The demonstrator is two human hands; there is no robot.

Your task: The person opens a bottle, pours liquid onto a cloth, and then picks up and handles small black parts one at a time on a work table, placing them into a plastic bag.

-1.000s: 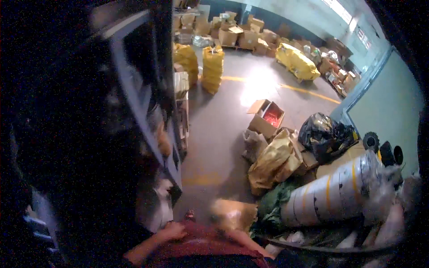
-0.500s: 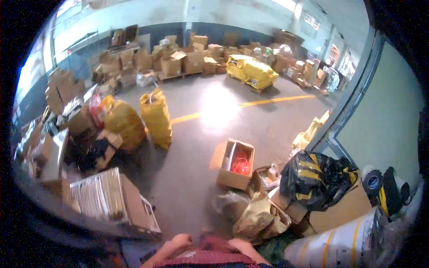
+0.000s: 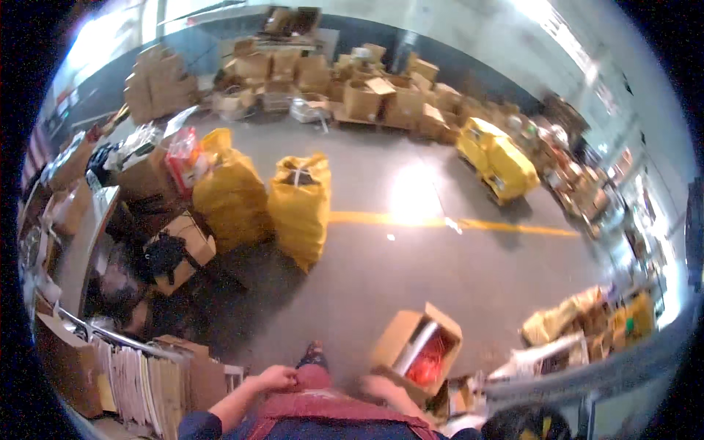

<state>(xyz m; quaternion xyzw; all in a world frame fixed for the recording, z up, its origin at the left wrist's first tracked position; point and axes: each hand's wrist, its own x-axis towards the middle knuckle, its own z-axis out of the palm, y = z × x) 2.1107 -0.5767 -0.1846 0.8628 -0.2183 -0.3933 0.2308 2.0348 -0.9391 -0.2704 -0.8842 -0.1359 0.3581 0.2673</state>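
My left hand (image 3: 279, 378) is in front of my body at the lower edge, its fingers curled in, with nothing visible in it. My right hand (image 3: 375, 386) is smeared by motion, so its fingers cannot be made out. Next to it on the floor is an open cardboard box (image 3: 440, 334) with red material (image 3: 427, 361) inside. A dark red apron (image 3: 323, 405) covers my front, and one shoe (image 3: 315, 346) shows beyond it.
Full yellow sacks (image 3: 299, 213) stand at the left, near a box of stacked flat sheets (image 3: 139, 374). Cardboard boxes (image 3: 367, 99) line the far wall. A wrapped yellow bale (image 3: 506, 165) lies beyond the yellow floor line (image 3: 513, 229). A grey rail (image 3: 587, 383) crosses the lower right.
My view has turned left and moved forward. The yellow sacks and the box with red material appear nearer. My hands are farther apart, and the black bag has dropped to the lower edge.
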